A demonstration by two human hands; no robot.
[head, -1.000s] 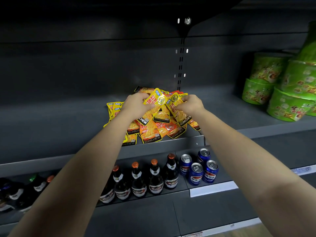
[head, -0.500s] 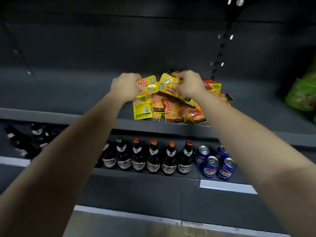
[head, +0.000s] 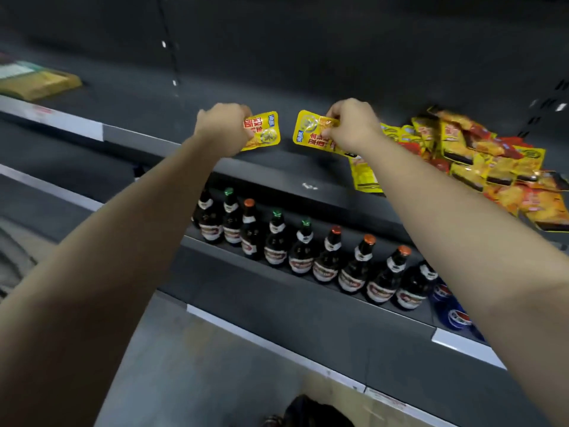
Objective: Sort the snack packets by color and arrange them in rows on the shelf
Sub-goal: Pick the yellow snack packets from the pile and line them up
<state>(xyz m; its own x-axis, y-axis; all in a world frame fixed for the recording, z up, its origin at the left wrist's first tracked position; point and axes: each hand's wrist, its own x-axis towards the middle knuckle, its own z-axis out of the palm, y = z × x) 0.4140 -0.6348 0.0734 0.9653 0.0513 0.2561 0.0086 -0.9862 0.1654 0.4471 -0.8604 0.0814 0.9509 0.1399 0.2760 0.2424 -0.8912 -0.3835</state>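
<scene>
Shelf (head: 277,167): both hands have moved left off the mixed packet pile (head: 480,155), which now lies at the right end; half a second ago they were over it. Left hand (head: 223,127) is curled round one yellow packet (head: 264,134). Right hand (head: 354,124) pinches a second yellow packet (head: 311,131). Both packets are held just above bare shelf beside the pile. Looks like the yellow row starts here; red and orange ones are unsorted. Nothing blocks the drop spot. Bottle row (head: 301,251) and blue cans (head: 452,309) sit one level down. Blurred yellow pack (head: 40,83) far left, well apart.
</scene>
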